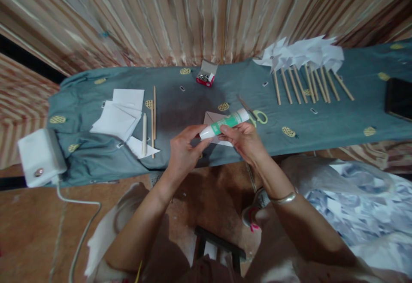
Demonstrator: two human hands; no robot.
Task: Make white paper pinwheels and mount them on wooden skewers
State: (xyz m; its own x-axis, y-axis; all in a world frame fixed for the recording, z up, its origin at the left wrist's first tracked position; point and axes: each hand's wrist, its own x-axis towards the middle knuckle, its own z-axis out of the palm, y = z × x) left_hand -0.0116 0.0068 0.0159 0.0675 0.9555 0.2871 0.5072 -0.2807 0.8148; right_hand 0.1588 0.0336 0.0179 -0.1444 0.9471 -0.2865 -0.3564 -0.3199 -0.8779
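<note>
Both of my hands hold a white and green glue tube (225, 123) above the near edge of a table covered in grey-blue cloth (180, 103). My right hand (246, 141) grips the tube's body. My left hand (183, 150) pinches the tube's white cap end. Under the tube lies a folded white paper square (212, 118). Scissors with pale green handles (255, 113) lie just right of the tube.
A stack of white paper squares (119, 115) and wooden sticks (153, 111) lie at left. A red box of pins (206, 77) stands at the back. Several finished paper pinwheels on sticks (305, 68) lie at right, beside a dark phone (399, 98). A white box with cable (40, 156) sits at far left.
</note>
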